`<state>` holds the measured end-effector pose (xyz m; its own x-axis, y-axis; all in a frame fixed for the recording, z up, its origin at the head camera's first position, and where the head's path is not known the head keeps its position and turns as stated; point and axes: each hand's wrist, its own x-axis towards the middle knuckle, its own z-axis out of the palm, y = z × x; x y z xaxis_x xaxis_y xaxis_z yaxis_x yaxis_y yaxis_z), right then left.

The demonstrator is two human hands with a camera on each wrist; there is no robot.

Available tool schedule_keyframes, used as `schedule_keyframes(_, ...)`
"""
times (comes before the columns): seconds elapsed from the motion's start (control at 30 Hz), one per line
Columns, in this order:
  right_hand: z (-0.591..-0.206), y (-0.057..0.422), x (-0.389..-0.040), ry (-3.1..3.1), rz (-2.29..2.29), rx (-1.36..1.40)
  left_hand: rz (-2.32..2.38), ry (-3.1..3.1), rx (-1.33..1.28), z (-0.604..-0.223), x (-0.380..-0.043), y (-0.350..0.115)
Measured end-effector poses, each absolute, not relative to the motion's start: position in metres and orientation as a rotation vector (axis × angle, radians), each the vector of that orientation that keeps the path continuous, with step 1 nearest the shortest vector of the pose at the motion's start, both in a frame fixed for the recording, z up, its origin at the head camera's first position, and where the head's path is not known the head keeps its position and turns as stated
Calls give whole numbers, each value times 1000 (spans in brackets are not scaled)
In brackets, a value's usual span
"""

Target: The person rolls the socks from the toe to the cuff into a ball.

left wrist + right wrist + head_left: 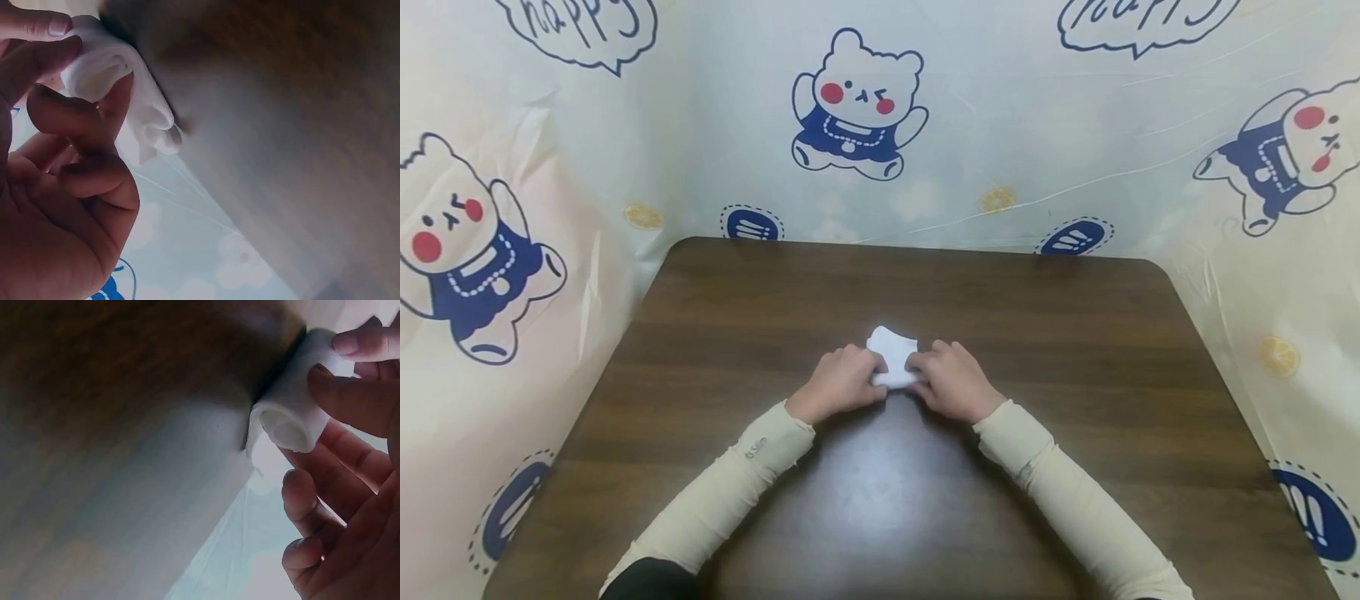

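A small piece of white cloth (895,348), partly rolled up, lies near the middle of the brown table. The left hand (841,380) grips its left end between thumb and fingers, while the right hand (953,382) grips its right end the same way. In the left wrist view the cloth (150,112) shows a curled end and loose folds, and one finger reaches under the roll. Seen from the right wrist, the cloth (294,384) forms a tube with an open spiral end; the right thumb presses on it and fingers lie behind it.
The dark wood table (880,517) has rounded far corners. Behind and on both sides hangs a pale curtain (1000,108) printed with blue-clad bears and orange slices. Cream sleeves (722,492) cover both forearms, which come in from the near edge.
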<state>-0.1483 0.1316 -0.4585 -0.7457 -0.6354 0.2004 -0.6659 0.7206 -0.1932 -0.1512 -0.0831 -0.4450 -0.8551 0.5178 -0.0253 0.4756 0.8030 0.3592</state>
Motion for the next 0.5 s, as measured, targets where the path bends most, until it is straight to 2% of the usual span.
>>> schedule_keyframes(0.3,-456,137,-149,-2889,580,978,726,2737,578,-435,-153,-85)
schedule_keyframes(0.5,-455,132,-150,-2925,520,925,691,2720,503,-437,-158,-84)
